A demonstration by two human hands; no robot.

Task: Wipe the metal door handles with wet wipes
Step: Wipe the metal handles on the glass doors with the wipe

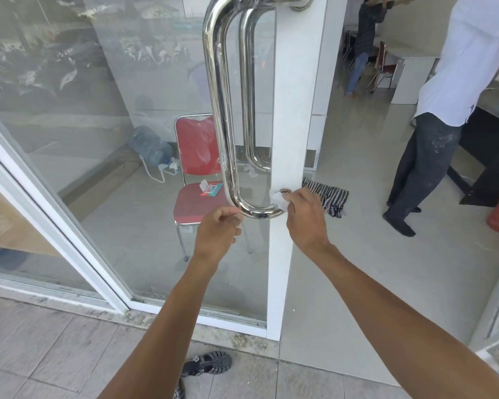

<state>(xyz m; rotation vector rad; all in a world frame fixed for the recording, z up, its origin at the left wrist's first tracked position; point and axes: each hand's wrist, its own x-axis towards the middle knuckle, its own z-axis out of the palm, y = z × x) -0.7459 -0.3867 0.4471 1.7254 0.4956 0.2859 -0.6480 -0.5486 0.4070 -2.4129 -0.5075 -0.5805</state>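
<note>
Right hand (301,210) pinches a white wet wipe (277,198) and presses it on the bottom end of the near door handle (222,110), where the handle meets the white door frame (293,116). The fingers curl around the wipe, so only a small crumpled bit of it shows. The left hand (218,230) is curled around the low bend of the same handle, on its left side, and grips it.

The handle is a long, shiny silver tube. It runs up and down and turns at the bottom like the letter J to reach the frame. It is so bright that it mirrors the room. A second handle (249,90) just like it sits on the other side of the glass door (127,125).

The top of both handles is cut off by the edge of the view. A small round metal piece (285,192) peeks out just above the wipe; most of it is hidden, so it is hard to tell what it is.

Through the glass stands a red chair (198,194) with a pack of wipes (211,189) on its seat. The glass is full of reflections, so things behind it look faint. A person in a white shirt (470,67) stands inside on the right, with the head out of view.
</note>
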